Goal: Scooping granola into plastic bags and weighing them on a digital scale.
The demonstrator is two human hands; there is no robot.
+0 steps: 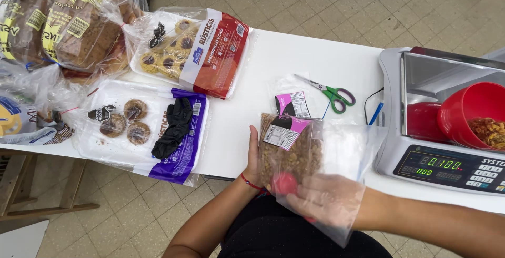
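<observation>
Bag: clear plastic bag [294,153] of brown granular food, held upright above the near edge of the white table [273,63], just left of the scale [447,166].
Label: a white-and-pink printed label [284,132] sits on the upper front of the bag.
Handling, judged: soft and floppy; the film looks thin and slick, and the fill would shift and slump if tipped. Probably light to moderate in weight. The mouth appears open, so spilling is the risk.
Where to hold, judged: support from the side or beneath the filled part; pinch the loose film near the mouth to keep it spread.
Left hand [254,158]: wrapped around the left side of the bag, fingers behind, thumb edge showing; grasping the filled part. A red cord is at the wrist.
Right hand [329,197]: seen blurred through the film, apparently inside the loose open part of the bag, fingers partly curled. A small red object [285,183] shows at its fingertips; whether the hand grips it cannot be told.
Scale contents: red bowl [473,113] with orange-brown pieces on the steel pan.
Nearby: green-handled scissors [332,95], a second small pink-labelled packet [292,104], cookie trays with a black glove [173,127] on one, bagged bread loaves [63,21].
</observation>
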